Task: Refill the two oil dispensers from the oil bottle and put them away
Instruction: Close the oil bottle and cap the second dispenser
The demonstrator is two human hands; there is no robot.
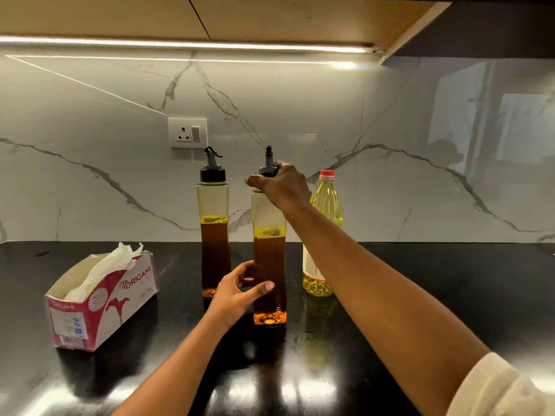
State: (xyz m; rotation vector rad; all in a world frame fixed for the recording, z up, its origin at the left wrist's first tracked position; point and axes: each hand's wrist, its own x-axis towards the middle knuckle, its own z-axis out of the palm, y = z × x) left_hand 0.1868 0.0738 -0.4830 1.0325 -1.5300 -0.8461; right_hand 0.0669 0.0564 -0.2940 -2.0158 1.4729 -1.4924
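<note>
A red and white cardboard tissue box (102,298) with its top open and white tissue sticking out lies on the glossy black countertop (36,265). It is well to the left of the nearer tall, square, clear plastic oil dispenser (269,259), which stands upright on the same surface.

A white wall socket (187,133) sits on the marble-patterned backsplash, up and to the left of that nearer dispenser. Just to its left and a little further back stands a second clear square dispenser (213,235) with a black spout cap, amber oil filling roughly its lower half.

The left hand (240,292) grips the lower body of the nearer dispenser, thumb laid across its front and fingers curled round its left side. The nearer dispenser is also part full of amber oil.

The right hand (282,187) reaches in from the right and clasps the nearer dispenser's black spout cap (268,171) from above, fingers wrapped round it.

Just to the right of the nearer dispenser and slightly behind it stands a clear plastic oil bottle (327,202) of pale yellow oil with a red cap and white label, partly hidden by the right forearm.
</note>
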